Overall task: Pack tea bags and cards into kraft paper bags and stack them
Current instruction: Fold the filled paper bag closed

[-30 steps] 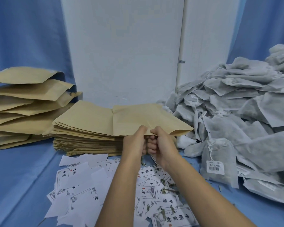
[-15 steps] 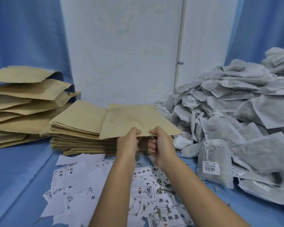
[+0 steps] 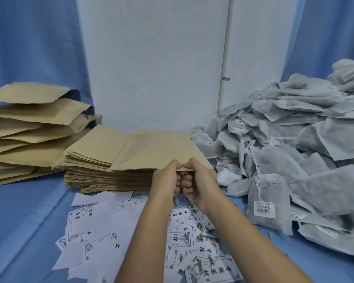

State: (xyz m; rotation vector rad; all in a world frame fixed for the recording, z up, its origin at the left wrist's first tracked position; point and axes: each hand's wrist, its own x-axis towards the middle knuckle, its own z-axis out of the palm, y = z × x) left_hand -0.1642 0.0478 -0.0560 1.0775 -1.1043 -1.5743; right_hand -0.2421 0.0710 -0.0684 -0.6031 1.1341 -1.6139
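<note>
The blue-clothed table (image 3: 25,221) carries cards (image 3: 94,223) beneath the hands (image 3: 166,180), flat kraft bags (image 3: 94,158) just beyond, filled bags (image 3: 29,127) far left, and tea bags (image 3: 294,139) to the right.

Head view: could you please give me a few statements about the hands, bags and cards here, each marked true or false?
1. The left hand and right hand both pinch the near edge of the top kraft paper bag. True.
2. The tea bags are heaped on the left side. False: the heap lies on the right.
3. The cards lie scattered in front of the flat stack of kraft bags. True.
4. The bulging kraft bags are piled to the right of the flat stack. False: they are piled to its left.
5. The right hand holds a tea bag. False: it holds only the top kraft paper bag.
</note>
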